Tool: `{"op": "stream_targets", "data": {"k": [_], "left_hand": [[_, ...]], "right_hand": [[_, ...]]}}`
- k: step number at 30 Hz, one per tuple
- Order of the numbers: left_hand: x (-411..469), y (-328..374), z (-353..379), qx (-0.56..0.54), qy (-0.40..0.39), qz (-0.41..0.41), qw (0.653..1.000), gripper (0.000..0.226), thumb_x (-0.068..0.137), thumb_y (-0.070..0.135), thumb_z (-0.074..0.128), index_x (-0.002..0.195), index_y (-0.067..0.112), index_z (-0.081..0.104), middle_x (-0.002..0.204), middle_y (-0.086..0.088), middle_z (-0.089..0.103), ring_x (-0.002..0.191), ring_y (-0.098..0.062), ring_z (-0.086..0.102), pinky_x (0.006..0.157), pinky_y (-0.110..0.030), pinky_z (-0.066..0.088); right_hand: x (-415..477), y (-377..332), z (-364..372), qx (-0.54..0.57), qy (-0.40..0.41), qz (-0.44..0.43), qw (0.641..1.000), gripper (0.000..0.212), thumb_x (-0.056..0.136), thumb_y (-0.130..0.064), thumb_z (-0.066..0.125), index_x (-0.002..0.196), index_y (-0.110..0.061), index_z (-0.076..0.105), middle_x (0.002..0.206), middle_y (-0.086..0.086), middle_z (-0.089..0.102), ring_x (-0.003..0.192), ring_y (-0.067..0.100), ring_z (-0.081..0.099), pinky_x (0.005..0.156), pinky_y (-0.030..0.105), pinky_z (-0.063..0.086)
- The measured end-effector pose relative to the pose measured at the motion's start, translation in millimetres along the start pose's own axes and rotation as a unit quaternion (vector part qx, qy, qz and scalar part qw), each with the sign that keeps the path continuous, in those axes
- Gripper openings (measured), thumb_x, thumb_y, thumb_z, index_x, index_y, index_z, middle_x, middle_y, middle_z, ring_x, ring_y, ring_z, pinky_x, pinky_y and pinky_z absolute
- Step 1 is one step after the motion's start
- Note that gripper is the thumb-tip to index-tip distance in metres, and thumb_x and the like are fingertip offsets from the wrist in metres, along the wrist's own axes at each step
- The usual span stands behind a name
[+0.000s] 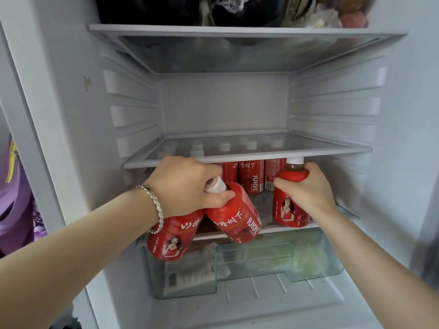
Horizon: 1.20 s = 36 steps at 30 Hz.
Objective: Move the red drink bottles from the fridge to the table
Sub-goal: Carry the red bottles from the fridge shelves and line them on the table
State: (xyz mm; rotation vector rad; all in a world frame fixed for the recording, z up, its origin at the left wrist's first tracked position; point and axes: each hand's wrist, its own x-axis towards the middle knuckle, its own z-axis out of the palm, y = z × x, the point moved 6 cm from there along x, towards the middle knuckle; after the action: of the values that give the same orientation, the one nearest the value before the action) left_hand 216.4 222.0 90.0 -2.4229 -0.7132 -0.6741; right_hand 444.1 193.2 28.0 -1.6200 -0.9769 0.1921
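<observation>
Inside the open fridge, my left hand (187, 184) grips two red drink bottles by their necks: one bottle (169, 238) hangs below my wrist, the other bottle (237, 214) tilts out over the shelf's front edge. My right hand (306, 186) wraps the shoulder of a third red bottle (288, 207) that stands upright at the right front of the shelf, white cap up. More red bottles (251, 175) stand behind in rows, their white caps showing through the glass shelf above.
A glass shelf (247, 155) sits close above the bottles. Under the bottle shelf is a clear crisper drawer (249, 267) with bagged food. The top shelf (237, 32) carries dark bags. A purple cloth (14, 205) hangs at the left.
</observation>
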Motion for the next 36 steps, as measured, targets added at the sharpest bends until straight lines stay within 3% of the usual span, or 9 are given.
{"op": "stream_targets", "data": {"k": [4, 7, 10, 13, 17, 24, 29, 32, 36], "left_hand": [[0, -2, 1, 0.004, 0.009, 0.009, 1.000, 0.062, 0.063, 0.075, 0.009, 0.066, 0.025, 0.045, 0.057, 0.007, 0.053, 0.055, -0.012, 0.049, 0.047, -0.016, 0.020], [0, -4, 2, -0.005, 0.003, 0.007, 1.000, 0.068, 0.062, 0.076, 0.008, 0.069, 0.024, 0.051, 0.059, 0.008, 0.055, 0.056, -0.011, 0.051, 0.047, -0.016, 0.023], [1, -3, 3, -0.011, -0.001, 0.008, 1.000, 0.063, 0.067, 0.077, 0.013, 0.070, 0.025, 0.050, 0.060, 0.008, 0.055, 0.058, -0.010, 0.051, 0.047, -0.016, 0.022], [1, -3, 2, -0.005, 0.009, 0.010, 1.000, 0.062, 0.065, 0.077, 0.010, 0.068, 0.027, 0.047, 0.058, 0.009, 0.054, 0.056, -0.009, 0.051, 0.047, -0.016, 0.020], [-1, -1, -1, -0.010, 0.020, 0.009, 1.000, 0.052, 0.067, 0.075, 0.016, 0.060, 0.028, 0.038, 0.044, 0.011, 0.036, 0.044, -0.007, 0.035, 0.045, -0.016, 0.017], [0, 3, -1, 0.013, 0.015, 0.018, 1.000, 0.049, 0.071, 0.073, 0.020, 0.061, 0.028, 0.037, 0.043, 0.009, 0.031, 0.043, -0.010, 0.035, 0.043, -0.018, 0.015], [1, 11, -2, 0.022, -0.045, 0.021, 0.999, 0.040, 0.083, 0.067, 0.034, 0.077, 0.028, 0.040, 0.063, 0.007, 0.049, 0.062, -0.013, 0.050, 0.050, -0.018, 0.028], [-3, 19, -8, 0.047, -0.059, 0.007, 0.997, 0.042, 0.085, 0.066, 0.035, 0.078, 0.025, 0.041, 0.062, 0.007, 0.046, 0.063, -0.014, 0.047, 0.049, -0.018, 0.024], [-23, 38, -20, 0.087, -0.108, -0.048, 0.989, 0.045, 0.086, 0.066, 0.034, 0.077, 0.022, 0.039, 0.065, 0.006, 0.047, 0.065, -0.018, 0.045, 0.054, -0.025, 0.029]], "right_hand": [[10, -16, -2, -0.009, -0.016, -0.039, 0.999, 0.023, 0.075, -0.041, 0.073, 0.082, -0.022, 0.062, 0.074, -0.009, 0.064, 0.070, 0.011, 0.061, 0.057, 0.024, 0.040], [9, -26, 11, -0.034, -0.080, -0.081, 0.993, 0.007, 0.084, -0.028, 0.065, 0.082, -0.023, 0.061, 0.075, -0.006, 0.064, 0.073, 0.016, 0.065, 0.065, 0.028, 0.049], [6, -25, 18, 0.007, -0.060, -0.062, 0.996, 0.007, 0.084, -0.019, 0.062, 0.078, -0.017, 0.060, 0.076, 0.002, 0.065, 0.080, 0.026, 0.066, 0.074, 0.037, 0.051], [0, -24, 16, 0.031, 0.007, -0.054, 0.998, 0.007, 0.081, -0.019, 0.064, 0.082, -0.015, 0.058, 0.076, -0.003, 0.061, 0.079, 0.020, 0.060, 0.069, 0.029, 0.043], [-19, -24, 3, 0.062, 0.102, -0.092, 0.989, 0.021, 0.078, -0.016, 0.063, 0.064, -0.020, 0.047, 0.060, -0.008, 0.052, 0.057, -0.001, 0.049, 0.053, 0.013, 0.035], [-49, -22, -4, 0.052, 0.123, -0.178, 0.975, 0.012, 0.082, -0.016, 0.068, 0.081, -0.018, 0.056, 0.071, -0.018, 0.056, 0.067, -0.008, 0.054, 0.061, 0.001, 0.036], [-57, -43, 3, -0.044, 0.041, -0.233, 0.971, 0.016, 0.083, -0.020, 0.068, 0.079, -0.009, 0.058, 0.074, -0.004, 0.057, 0.066, 0.008, 0.052, 0.059, 0.007, 0.037], [-63, -60, 4, -0.094, 0.001, -0.288, 0.953, 0.019, 0.083, -0.021, 0.068, 0.080, -0.006, 0.056, 0.092, 0.000, 0.049, 0.085, 0.014, 0.048, 0.071, 0.012, 0.032], [-73, -82, -1, -0.206, -0.005, -0.340, 0.918, 0.025, 0.082, -0.030, 0.066, 0.080, -0.006, 0.060, 0.091, 0.002, 0.049, 0.094, 0.023, 0.046, 0.078, 0.028, 0.031]]}}
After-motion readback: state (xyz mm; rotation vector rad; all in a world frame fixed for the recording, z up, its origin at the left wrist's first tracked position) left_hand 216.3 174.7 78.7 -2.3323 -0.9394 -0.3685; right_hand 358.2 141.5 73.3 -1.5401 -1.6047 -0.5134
